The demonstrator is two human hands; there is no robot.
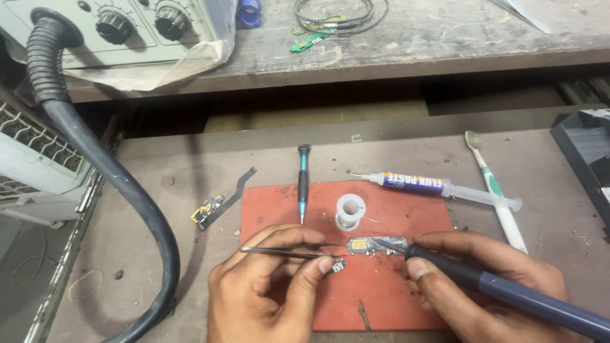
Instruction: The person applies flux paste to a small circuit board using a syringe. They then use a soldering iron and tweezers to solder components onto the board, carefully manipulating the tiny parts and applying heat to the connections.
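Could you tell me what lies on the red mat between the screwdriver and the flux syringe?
In the head view, a small white solder spool stands between the screwdriver and the syringe, on the red mat.

Red mat [381, 298], teal-black screwdriver [303, 181], white solder spool [350, 211], green-white toothbrush [495, 190]

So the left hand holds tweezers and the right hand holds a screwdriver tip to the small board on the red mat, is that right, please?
Not quite: the right hand holds a soldering iron, not a screwdriver, as the head view shows. The left hand does hold tweezers, and the small board lies on the red mat.
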